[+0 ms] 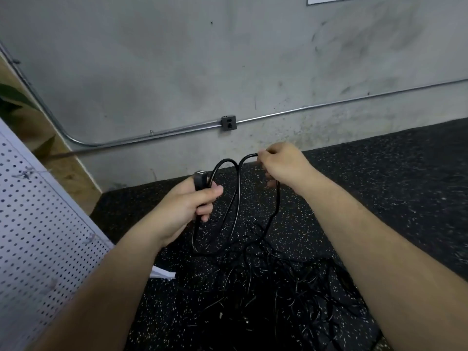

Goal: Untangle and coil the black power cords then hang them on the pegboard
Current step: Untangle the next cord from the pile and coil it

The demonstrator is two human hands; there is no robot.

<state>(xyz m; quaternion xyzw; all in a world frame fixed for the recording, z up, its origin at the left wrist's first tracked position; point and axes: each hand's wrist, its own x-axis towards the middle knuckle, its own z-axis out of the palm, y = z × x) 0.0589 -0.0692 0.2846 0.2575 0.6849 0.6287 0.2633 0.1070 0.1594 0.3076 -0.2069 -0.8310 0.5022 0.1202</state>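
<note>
Both forearms (379,249) reach forward from the bottom of the view over the speckled black rubber floor (395,168), which meets the stained concrete wall (177,59) along its far edge. At the floor's left edge stands a white pegboard (38,211) with no cord on it that I can see, so hanging looks not yet begun. Between the arms, toward the floor's near edge, lies the tangle of black power cords (278,300), its strands crossing too thickly to count. One power cord (236,198) is lifted clear of the heap. It rises to the right hand (281,163), arcs over and runs on to the left hand (190,206). The left grip is clamped around the cord just below its plug (200,178), prongs up, probably to anchor the free end as the coil's start. The right grip is pinched together on the cord beside the top of the arc, likely to feed the next loop across. Low on the wall, an outlet (229,122) sits on a metal conduit (329,105).
</note>
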